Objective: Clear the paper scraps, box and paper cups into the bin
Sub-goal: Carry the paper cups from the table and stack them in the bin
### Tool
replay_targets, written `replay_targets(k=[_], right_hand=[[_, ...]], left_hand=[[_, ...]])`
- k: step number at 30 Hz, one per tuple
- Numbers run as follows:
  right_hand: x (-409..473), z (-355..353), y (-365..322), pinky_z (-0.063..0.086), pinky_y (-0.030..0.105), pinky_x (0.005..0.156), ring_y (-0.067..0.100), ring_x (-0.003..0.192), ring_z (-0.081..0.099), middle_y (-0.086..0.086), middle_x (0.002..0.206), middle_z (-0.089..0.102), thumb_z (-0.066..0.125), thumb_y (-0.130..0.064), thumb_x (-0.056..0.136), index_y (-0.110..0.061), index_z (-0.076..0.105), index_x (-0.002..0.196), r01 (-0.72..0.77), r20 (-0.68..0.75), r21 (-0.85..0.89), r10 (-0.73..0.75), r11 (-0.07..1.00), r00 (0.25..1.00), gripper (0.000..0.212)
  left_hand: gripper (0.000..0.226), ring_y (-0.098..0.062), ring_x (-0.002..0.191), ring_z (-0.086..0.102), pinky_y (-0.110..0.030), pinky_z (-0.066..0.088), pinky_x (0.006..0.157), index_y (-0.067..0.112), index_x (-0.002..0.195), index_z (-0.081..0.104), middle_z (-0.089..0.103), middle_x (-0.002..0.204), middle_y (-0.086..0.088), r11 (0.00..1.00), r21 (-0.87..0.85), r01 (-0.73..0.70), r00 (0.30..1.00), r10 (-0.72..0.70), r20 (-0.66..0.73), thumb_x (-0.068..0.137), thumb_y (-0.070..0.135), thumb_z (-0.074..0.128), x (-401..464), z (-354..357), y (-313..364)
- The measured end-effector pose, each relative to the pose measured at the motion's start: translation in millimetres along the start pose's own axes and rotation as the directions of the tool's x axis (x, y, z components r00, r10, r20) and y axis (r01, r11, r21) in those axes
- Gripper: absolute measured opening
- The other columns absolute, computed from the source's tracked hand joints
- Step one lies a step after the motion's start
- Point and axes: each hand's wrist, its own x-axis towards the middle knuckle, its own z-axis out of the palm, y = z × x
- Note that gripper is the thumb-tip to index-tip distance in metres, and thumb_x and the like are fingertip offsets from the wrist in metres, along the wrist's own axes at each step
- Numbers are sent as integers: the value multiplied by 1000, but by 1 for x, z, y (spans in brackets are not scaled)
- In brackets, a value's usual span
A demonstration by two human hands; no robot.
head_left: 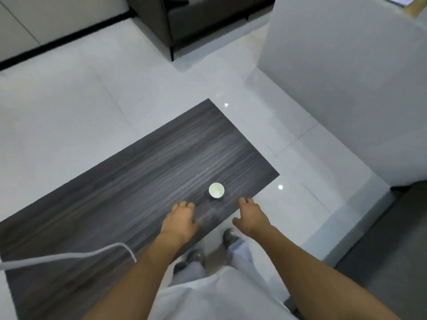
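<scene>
From above, we look down on a dark wood-grain counter (143, 181) set on pale floor tiles (69, 112), its near left end cut off by the frame edge, with a dark sofa (196, 21) cropped at the top and a white cable (69, 256) trailing across the counter's near side. We hold both hands over the counter's right end, the left hand (180, 219) palm-down with fingers loosely curled and gripping nothing, the right hand (250, 217) relaxed and empty above the counter's edge. Between and just beyond them stands one white paper cup (216, 190), upright, its mouth open to us; blur hides any print on it.
</scene>
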Motion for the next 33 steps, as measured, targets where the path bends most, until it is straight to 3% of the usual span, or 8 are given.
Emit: replay_targets(k=[6, 11, 18, 22, 27, 33], right_hand=[[63, -13, -6, 42, 42, 101, 31, 123, 41, 12, 136, 39, 54, -20, 92, -13, 35, 135, 129, 63, -138, -122, 982, 991, 48], [116, 15, -23, 40, 45, 101, 32, 127, 35, 12, 139, 36, 55, -16, 91, -16, 30, 143, 181, 111, -212, -160, 960, 981, 57], [202, 73, -19, 35, 46, 104, 33, 131, 32, 11, 145, 31, 65, -32, 89, -22, 25, 146, 160, 82, -333, -141, 929, 987, 71], [235, 104, -15, 33, 54, 108, 37, 139, 22, 10, 156, 17, 69, -30, 86, -25, 20, 149, 145, 103, -327, -117, 934, 988, 79], [247, 127, -15, 41, 49, 103, 36, 136, 28, 10, 152, 25, 67, -9, 87, -18, 31, 143, 173, 111, -323, -145, 931, 983, 68], [211, 118, -34, 43, 45, 102, 33, 133, 32, 9, 145, 33, 68, -16, 87, -20, 35, 141, 284, 174, -354, -236, 891, 956, 64]], left_hand=[[45, -26, 124, 39, -35, 40, 99, 13, 135, 42, 46, 130, -9, 980, -104, 172, 984, -176, -27, 94, 29, 51, 20, 15, -5], [36, -27, 122, 40, -38, 42, 97, 12, 125, 49, 47, 126, -10, 924, -233, 302, 951, -311, 1, 93, 28, 51, 39, 49, -23], [42, -28, 125, 37, -39, 38, 103, 11, 130, 48, 46, 132, -12, 878, -316, 360, 927, -376, 11, 92, 27, 55, 89, 109, -69], [45, -27, 127, 36, -39, 36, 105, 13, 134, 47, 44, 136, -10, 859, -343, 380, 920, -391, 39, 92, 25, 56, 109, 141, -85], [43, -27, 129, 35, -41, 38, 106, 12, 133, 46, 41, 139, -9, 829, -369, 421, 903, -419, 90, 92, 26, 55, 111, 166, -94], [42, -26, 126, 39, -38, 41, 102, 15, 132, 46, 44, 135, -9, 769, -411, 489, 861, -501, 85, 93, 28, 54, 79, 148, -93]])
